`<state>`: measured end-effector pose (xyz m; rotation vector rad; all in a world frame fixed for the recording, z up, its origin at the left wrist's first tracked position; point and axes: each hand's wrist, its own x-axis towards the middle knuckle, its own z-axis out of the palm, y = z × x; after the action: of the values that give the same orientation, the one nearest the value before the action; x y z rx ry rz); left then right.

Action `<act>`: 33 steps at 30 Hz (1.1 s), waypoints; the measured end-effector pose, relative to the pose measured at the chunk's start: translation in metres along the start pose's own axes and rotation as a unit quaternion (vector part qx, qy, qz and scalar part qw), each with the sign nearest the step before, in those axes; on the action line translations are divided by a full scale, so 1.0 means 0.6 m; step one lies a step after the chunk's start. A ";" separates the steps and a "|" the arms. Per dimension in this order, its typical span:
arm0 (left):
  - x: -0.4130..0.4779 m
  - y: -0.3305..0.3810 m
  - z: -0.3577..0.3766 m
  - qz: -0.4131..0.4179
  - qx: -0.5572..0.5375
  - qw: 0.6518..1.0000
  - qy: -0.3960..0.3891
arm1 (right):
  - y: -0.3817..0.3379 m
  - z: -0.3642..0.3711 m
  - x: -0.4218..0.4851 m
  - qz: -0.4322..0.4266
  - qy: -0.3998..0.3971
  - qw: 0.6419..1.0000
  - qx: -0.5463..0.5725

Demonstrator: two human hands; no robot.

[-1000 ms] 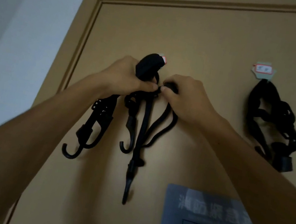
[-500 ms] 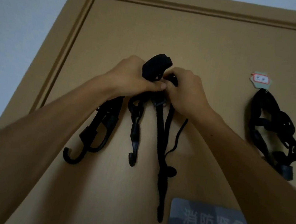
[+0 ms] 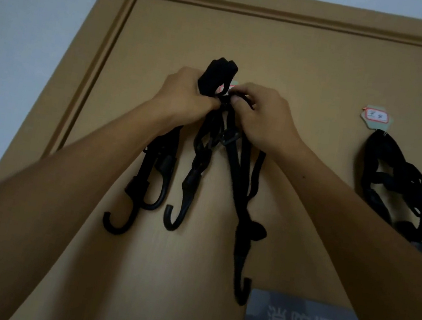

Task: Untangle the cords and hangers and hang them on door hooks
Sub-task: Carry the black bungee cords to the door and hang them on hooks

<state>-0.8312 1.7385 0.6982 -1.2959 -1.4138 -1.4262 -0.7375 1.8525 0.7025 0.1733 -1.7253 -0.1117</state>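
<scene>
Gripping the folded black cords (image 3: 218,78) in my left hand (image 3: 186,98) takes their weight; my right hand (image 3: 260,118) pinches a loop beside the door hook (image 3: 228,88) to seat it. Another bundle (image 3: 394,183) hangs farther right.

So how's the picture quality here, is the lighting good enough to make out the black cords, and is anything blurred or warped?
Head view: dim and flat, so the black cords read nearly as silhouettes against the door; soft shadows fall beneath both hands, left hand and right hand; wide-angle bending bows the door frame; slight softness overall, no glare.
</scene>
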 end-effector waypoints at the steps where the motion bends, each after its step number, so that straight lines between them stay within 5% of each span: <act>1: 0.003 0.000 0.001 -0.002 -0.001 1.000 0.007 | 0.001 0.003 0.003 -0.007 0.008 1.000 -0.014; 8: 0.020 0.000 -0.002 0.009 0.012 0.999 0.031 | 0.002 0.011 0.019 0.011 0.048 0.992 -0.117; 18: 0.023 -0.008 -0.008 -0.042 0.028 0.999 -0.018 | -0.016 0.012 0.022 0.021 0.007 0.980 -0.199; 33: -0.005 -0.006 -0.005 -0.095 -0.061 0.993 -0.031 | -0.023 0.004 -0.007 0.208 -0.072 0.976 0.007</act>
<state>-0.8346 1.7355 0.6946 -1.3193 -1.5461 -1.6322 -0.7387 1.8399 0.6954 -0.1916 -1.8715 0.2005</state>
